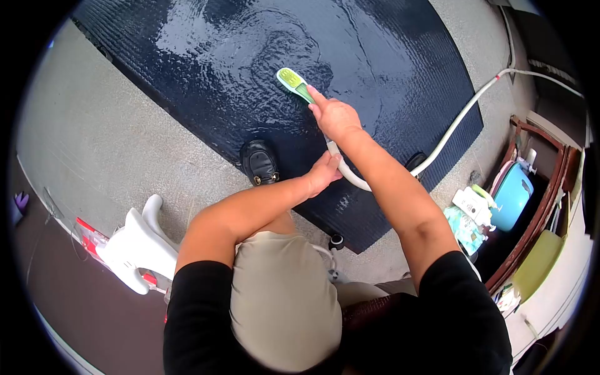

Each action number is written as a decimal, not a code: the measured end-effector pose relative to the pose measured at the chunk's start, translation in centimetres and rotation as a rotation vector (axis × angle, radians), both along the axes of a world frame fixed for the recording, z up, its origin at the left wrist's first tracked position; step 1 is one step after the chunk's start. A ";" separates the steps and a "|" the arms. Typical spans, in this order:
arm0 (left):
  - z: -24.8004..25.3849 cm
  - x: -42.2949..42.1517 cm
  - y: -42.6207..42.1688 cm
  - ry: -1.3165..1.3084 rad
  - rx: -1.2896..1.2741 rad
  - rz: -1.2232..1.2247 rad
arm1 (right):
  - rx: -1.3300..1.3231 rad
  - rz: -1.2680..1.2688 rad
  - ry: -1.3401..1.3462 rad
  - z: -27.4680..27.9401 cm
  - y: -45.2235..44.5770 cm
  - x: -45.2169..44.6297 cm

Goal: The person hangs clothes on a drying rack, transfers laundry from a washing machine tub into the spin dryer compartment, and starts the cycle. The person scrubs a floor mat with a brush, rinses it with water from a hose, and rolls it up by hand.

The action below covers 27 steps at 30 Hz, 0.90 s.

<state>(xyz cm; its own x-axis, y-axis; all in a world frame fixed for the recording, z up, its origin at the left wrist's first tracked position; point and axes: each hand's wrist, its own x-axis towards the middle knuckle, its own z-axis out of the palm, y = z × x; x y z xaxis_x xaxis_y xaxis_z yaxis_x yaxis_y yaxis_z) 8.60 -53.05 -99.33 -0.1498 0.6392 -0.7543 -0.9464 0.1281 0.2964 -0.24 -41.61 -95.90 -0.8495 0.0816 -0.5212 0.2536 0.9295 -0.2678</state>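
My right hand point(336, 119) is closed around the handle of a green and white scrub brush point(291, 79). Its yellow-green head points up and left above a wet dark ribbed mat point(400, 69). Just below, my left hand point(323, 172) grips a white hose point(355, 180) near its end, close under my right wrist. From there the hose passes behind my right forearm and runs off to the upper right. Ripples of water spread over the mat around the brush head.
My black shoe point(259, 162) stands at the mat's left edge. At right, a brown-framed cabinet point(519, 256) has a blue basin point(514, 197), bottles and a yellow-green board point(537, 265) about it. A white plastic object point(140, 250) is at left. Speckled floor point(125, 131) surrounds the mat.
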 end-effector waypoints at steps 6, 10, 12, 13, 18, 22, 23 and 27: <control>-0.6 -0.9 2.0 0.033 -0.015 0.027 | 0.134 -0.134 -0.174 1.6 9.4 16.5; -0.5 -0.4 3.0 0.026 -0.029 0.025 | 0.168 -0.119 -0.066 1.5 11.0 16.1; -0.3 -0.5 3.6 0.057 -0.021 0.005 | 0.133 -0.136 0.023 -0.9 9.4 10.7; -0.4 -0.4 3.6 0.087 -0.016 -0.015 | 0.114 -0.147 0.048 -1.9 8.2 7.2; -0.6 -1.7 2.7 0.209 -0.051 -0.065 | 0.030 -0.087 0.186 -3.2 6.9 1.3; -0.9 -3.1 1.5 0.123 -0.095 0.059 | 0.049 -0.097 0.073 -2.6 11.0 12.8; -1.0 -3.1 1.4 0.123 -0.104 0.062 | 0.040 -0.095 0.073 -2.3 11.8 14.3; -0.9 -2.0 1.2 0.155 -0.118 0.075 | 0.153 0.045 0.091 -2.2 11.2 12.1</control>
